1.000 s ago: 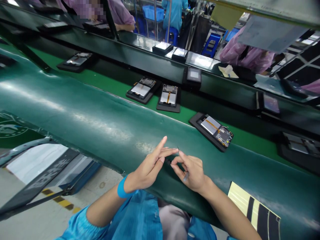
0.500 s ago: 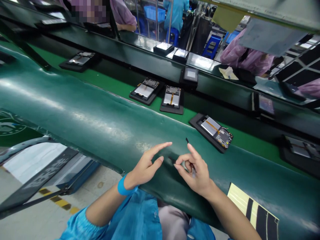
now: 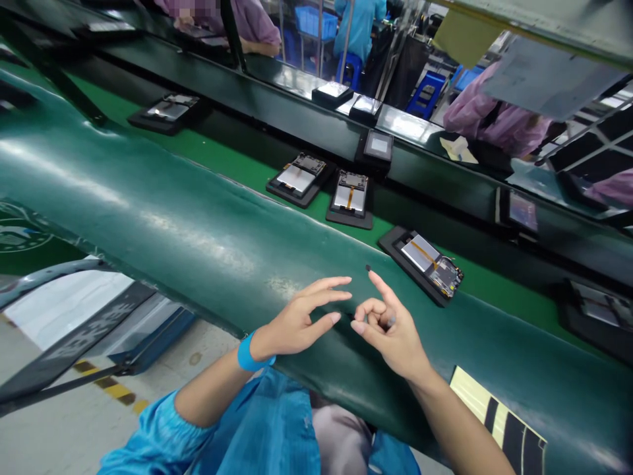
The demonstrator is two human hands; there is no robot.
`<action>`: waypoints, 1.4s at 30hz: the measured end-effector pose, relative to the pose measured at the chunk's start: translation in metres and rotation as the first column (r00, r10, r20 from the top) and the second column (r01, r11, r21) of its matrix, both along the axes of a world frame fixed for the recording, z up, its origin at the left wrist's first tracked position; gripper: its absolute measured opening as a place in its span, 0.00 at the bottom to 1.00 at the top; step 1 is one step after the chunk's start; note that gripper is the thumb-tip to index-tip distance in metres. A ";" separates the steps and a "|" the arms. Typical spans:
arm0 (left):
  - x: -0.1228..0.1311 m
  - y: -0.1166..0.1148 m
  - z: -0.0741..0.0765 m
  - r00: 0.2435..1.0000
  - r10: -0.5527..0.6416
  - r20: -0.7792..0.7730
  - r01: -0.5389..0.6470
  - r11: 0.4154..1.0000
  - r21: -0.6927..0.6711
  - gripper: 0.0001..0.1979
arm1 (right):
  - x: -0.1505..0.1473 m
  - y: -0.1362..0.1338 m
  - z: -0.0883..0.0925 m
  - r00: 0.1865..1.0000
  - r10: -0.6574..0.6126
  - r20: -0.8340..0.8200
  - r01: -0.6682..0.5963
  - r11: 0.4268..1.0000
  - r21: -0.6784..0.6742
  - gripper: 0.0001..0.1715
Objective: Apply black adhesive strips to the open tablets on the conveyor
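My left hand is held over the green padded edge, its fingers stretched out and apart with nothing in them. Close to its right, my right hand has the index finger raised, with a small black piece of tape at its tip. The thumb and middle finger of that hand are pinched together, and a dark bit shows at their tips, too small to make out fully. Beyond the right hand, an opened tablet with a silver battery and bare circuit board lies on a black tray.
Two more opened tablets, one left and one right, lie on the green belt. A pale yellow sheet with black strips rests at lower right. Co-workers in pink sleeves sit across the line.
My left hand has shifted slightly right and its fingers have spread. The right hand stays pinched, with the black piece still at the index fingertip. The whole view has shifted a little.
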State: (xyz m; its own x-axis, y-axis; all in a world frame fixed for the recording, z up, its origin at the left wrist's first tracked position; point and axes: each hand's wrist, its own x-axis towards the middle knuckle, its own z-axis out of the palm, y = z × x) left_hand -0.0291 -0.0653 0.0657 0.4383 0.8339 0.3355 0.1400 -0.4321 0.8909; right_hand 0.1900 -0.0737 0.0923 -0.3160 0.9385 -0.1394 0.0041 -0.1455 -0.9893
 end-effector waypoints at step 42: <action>0.011 0.001 0.002 0.989 0.106 0.104 -0.064 0.937 -0.344 0.05 | 0.001 -0.005 -0.018 0.878 -0.271 0.395 -0.117 0.678 0.726 0.47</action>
